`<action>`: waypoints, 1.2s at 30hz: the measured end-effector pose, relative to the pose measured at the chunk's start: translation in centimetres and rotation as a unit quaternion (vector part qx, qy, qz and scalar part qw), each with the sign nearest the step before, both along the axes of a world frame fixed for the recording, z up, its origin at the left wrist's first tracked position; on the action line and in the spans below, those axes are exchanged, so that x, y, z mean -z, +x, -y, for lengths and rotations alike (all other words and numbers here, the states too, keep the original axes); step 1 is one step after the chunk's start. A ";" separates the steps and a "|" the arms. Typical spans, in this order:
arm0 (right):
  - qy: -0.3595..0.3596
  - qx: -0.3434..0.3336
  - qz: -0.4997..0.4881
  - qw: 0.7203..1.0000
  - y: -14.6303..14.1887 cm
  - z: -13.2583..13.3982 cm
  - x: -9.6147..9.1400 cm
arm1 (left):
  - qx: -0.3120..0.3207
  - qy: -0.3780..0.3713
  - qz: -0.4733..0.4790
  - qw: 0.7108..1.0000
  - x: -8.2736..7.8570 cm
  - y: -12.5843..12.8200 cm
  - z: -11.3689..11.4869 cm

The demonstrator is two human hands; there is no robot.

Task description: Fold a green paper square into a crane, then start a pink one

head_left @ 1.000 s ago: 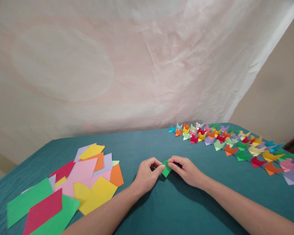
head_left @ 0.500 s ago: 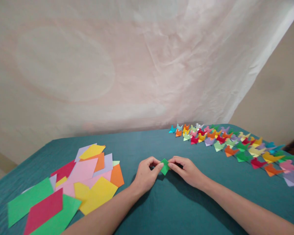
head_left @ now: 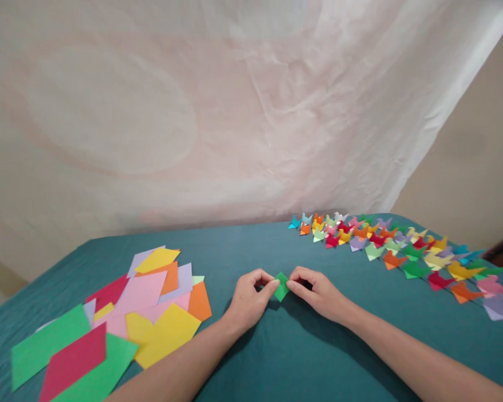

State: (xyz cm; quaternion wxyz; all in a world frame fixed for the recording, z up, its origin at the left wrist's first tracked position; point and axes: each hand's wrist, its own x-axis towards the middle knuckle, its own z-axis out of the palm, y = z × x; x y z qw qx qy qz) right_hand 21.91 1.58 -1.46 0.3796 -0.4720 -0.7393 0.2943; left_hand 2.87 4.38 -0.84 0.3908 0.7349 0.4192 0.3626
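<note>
A small green folded paper point(head_left: 281, 287), shaped like a diamond, is held up between my two hands over the cloth. My left hand point(head_left: 254, 293) pinches its left corner between thumb and forefinger. At the right corner, my right hand point(head_left: 314, 289) grips it the same way, fingers curled in. The corners under my fingertips are hidden. Both forearms reach in from the bottom of the view.
Loose sheets of coloured paper point(head_left: 163, 335) lie overlapping on the left of the teal tablecloth point(head_left: 243, 368). Rows of small folded paper birds point(head_left: 414, 269) stand along the right side. A pale cloth sheet point(head_left: 235, 111) hangs behind the table.
Hardly anything differs. Both hands keep their pinch on the green folded paper, and the view has shifted very slightly.
</note>
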 end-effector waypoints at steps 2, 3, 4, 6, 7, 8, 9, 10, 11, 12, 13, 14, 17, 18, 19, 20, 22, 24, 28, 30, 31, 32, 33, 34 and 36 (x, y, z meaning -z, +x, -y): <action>-0.003 0.002 -0.010 1.000 -0.1 0.1 -0.1 | 0.001 -0.006 -0.002 1.000 -0.2 0.0 0.1; -0.004 0.003 -0.012 1.000 -0.1 0.2 -0.2 | 0.001 -0.009 -0.002 1.000 -0.2 0.0 0.1; -0.004 0.004 -0.011 1.000 -0.2 0.2 -0.2 | 0.002 -0.012 -0.002 1.000 -0.3 0.1 0.2; 0.002 0.008 -0.005 1.000 -0.2 0.2 -0.3 | 0.004 -0.015 -0.001 1.000 -0.4 0.1 0.3; 0.003 0.009 -0.002 1.000 -0.2 0.2 -0.3 | 0.005 -0.014 -0.001 1.000 -0.5 0.1 0.3; 0.002 0.010 0.000 1.000 -0.2 0.2 -0.3 | 0.005 -0.013 0.000 1.000 -0.6 0.1 0.3; -0.002 0.009 0.000 1.000 -0.2 0.1 -0.2 | 0.004 -0.012 -0.001 1.000 -0.6 0.1 0.4; -0.009 0.007 -0.002 1.000 -0.3 0.1 -0.2 | 0.004 -0.011 -0.002 1.000 -0.6 0.1 0.4; -0.019 0.006 -0.004 1.000 -0.3 0.1 -0.2 | 0.004 -0.010 -0.004 1.000 -0.6 0.1 0.3; -0.028 0.005 -0.009 1.000 -0.3 0.1 -0.3 | 0.004 -0.011 -0.006 1.000 -0.6 0.1 0.3; -0.035 0.004 -0.015 0.999 -0.4 0.2 -0.3 | 0.004 -0.012 -0.010 1.000 -0.6 0.1 0.3; -0.041 0.004 -0.023 0.999 -0.4 0.2 -0.4 | 0.006 -0.014 -0.014 1.000 -0.5 0.1 0.3; -0.056 0.002 -0.053 0.997 -0.6 0.4 -0.5 | 0.020 -0.017 -0.027 0.999 -0.4 0.1 0.2; -0.059 0.002 -0.061 0.996 -0.6 0.4 -0.5 | 0.025 -0.017 -0.030 0.999 -0.4 0.1 0.2; -0.061 0.002 -0.066 0.996 -0.6 0.4 -0.5 | 0.030 -0.018 -0.034 0.999 -0.4 0.1 0.3; -0.060 0.002 -0.068 0.996 -0.6 0.4 -0.4 | 0.035 -0.020 -0.039 0.998 -0.5 0.1 0.3; -0.058 0.002 -0.066 0.996 -0.7 0.3 -0.4 | 0.045 -0.027 -0.051 0.997 -0.6 0.2 0.4; -0.058 0.001 -0.058 0.997 -0.7 0.2 -0.3 | 0.054 -0.033 -0.061 0.996 -0.6 0.3 0.5; -0.062 0.011 -0.047 0.997 -0.8 0.1 -0.2 | 0.063 -0.043 -0.062 0.995 -0.7 0.3 0.4; -0.062 0.022 -0.048 0.997 -0.6 -0.1 -0.1 | 0.064 -0.044 -0.056 0.995 -0.7 0.3 0.3; -0.061 0.029 -0.049 0.996 -0.4 -0.2 -0.1 | 0.065 -0.044 -0.054 0.995 -0.7 0.2 0.3; -0.061 0.036 -0.053 0.996 -0.1 -0.4 0.0 | 0.066 -0.043 -0.052 0.996 -0.8 0.2 0.2; -0.060 0.045 -0.057 0.996 0.3 -0.6 0.1 | 0.066 -0.043 -0.053 0.995 -0.8 0.2 0.2; -0.055 0.059 -0.058 0.995 0.7 -0.8 0.2 | 0.066 -0.039 -0.054 0.996 -0.7 0.1 0.2; -0.053 0.083 -0.060 0.993 1.7 -1.2 0.3 | 0.058 -0.016 -0.059 0.996 -0.6 0.0 0.3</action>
